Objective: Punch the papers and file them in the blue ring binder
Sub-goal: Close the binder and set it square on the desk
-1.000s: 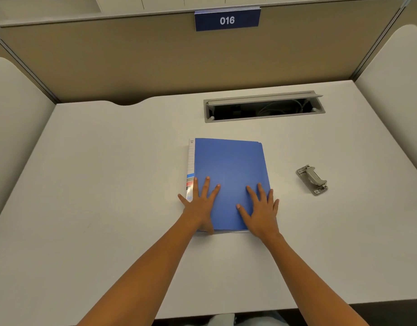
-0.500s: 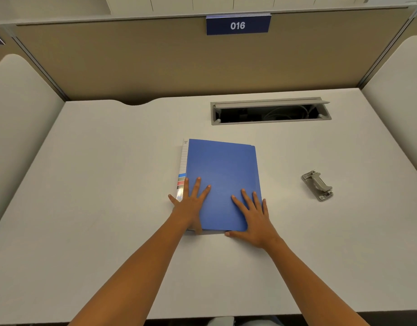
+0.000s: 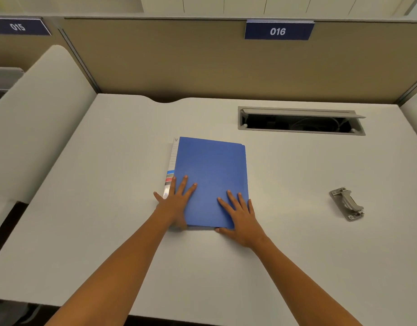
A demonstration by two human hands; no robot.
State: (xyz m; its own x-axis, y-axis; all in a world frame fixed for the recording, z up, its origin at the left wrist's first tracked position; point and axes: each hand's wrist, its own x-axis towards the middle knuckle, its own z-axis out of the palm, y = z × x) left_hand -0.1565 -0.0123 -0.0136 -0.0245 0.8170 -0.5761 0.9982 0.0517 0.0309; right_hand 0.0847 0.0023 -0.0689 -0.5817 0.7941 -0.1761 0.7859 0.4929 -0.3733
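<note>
Blue ring binder (image 3: 211,175) lying shut and flat near the middle of a pale grey desk (image 3: 85,220). Left hand (image 3: 177,201) flat on the binder's near left corner, fingers straight and spread wide, thumb out over the desk, holding nothing. Right hand (image 3: 238,215) flat on the near right corner, fingers straight and spread too, thumb (image 3: 222,230) lying along the binder's near edge, holding nothing. Both bare arms reaching in from the bottom. White spine strip (image 3: 171,165) along the binder's left side, with small blue, grey and red blocks and tiny print at the top, too small to read. Dark blue sign (image 3: 18,27) far left at the top, reading "015" in white. Second dark blue sign (image 3: 278,31) further right, reading "016". Tan divider wall (image 3: 155,62) across the back of the desk, with rounded white side panels, one on the left (image 3: 38,109) and part of one at the right edge. Long grey cable slot (image 3: 299,121) set into the desk behind and to the right of the binder, lid tipped up, dark inside with wires. Grey metal hole punch (image 3: 347,204) on the desk well apart to the right of the binder, touched by no hand.
</note>
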